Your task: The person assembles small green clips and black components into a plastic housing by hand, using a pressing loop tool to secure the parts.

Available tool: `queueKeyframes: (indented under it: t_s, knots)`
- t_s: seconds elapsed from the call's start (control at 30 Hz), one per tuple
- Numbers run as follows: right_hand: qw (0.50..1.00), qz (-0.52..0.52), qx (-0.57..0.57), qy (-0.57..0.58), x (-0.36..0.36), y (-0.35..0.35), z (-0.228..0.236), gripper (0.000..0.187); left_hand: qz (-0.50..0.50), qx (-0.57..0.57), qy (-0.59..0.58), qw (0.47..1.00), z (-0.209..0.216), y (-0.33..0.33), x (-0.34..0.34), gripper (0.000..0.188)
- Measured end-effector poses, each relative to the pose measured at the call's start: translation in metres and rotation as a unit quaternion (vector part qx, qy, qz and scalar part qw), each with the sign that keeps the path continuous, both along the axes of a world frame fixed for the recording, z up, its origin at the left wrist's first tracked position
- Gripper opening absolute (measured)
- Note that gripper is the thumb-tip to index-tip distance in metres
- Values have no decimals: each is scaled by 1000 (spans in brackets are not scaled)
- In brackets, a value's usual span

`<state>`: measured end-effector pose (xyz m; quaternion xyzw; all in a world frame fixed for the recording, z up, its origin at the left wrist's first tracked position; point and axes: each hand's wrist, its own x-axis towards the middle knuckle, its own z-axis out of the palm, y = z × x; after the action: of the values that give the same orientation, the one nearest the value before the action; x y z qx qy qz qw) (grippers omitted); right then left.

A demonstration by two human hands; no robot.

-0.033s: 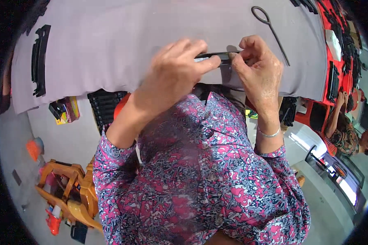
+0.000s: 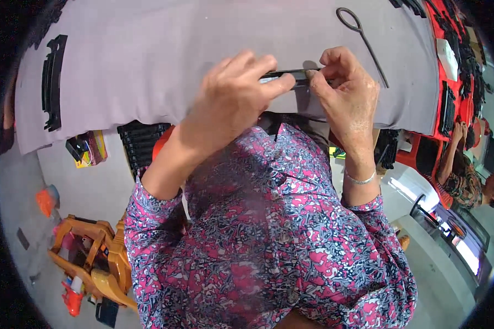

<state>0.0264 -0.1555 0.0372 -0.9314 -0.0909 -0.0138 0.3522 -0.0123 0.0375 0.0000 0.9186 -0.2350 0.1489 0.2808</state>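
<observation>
A short black strip-like piece (image 2: 301,77) is held between my two hands just above the cloth-covered table. My left hand (image 2: 239,82) is closed on its left end, thumb on the near side and fingers over the far side. At the right end, my right hand (image 2: 348,82) pinches it between thumb and curled forefinger. The fingers hide both ends, so its exact kind does not show. Beyond my right hand lies a dark metal rod with a loop (image 2: 362,46) at its far end.
A pale cloth (image 2: 132,60) covers the table. Slim black parts (image 2: 54,82) lie at its left edge. On the right, a red table (image 2: 447,118) carries black parts and a white box (image 2: 448,59); another person (image 2: 466,164) works there. A wooden chair (image 2: 93,257) stands lower left.
</observation>
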Motion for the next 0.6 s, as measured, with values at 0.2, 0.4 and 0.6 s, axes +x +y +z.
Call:
queueKeyframes:
  t_s: [0.2, 0.4, 0.6]
  knots:
    - [998, -18, 25, -46, -6, 0, -11, 13, -33, 27, -40, 998, -10, 5, 3, 37]
    - [997, -16, 28, -75, -8, 0, -15, 12, -32, 15, -28, 999, -15, 4, 4, 36]
    - [996, 40, 21, -82, -12, -3, -20, 22, -20, 11, -36, 999, -19, 3, 1, 39]
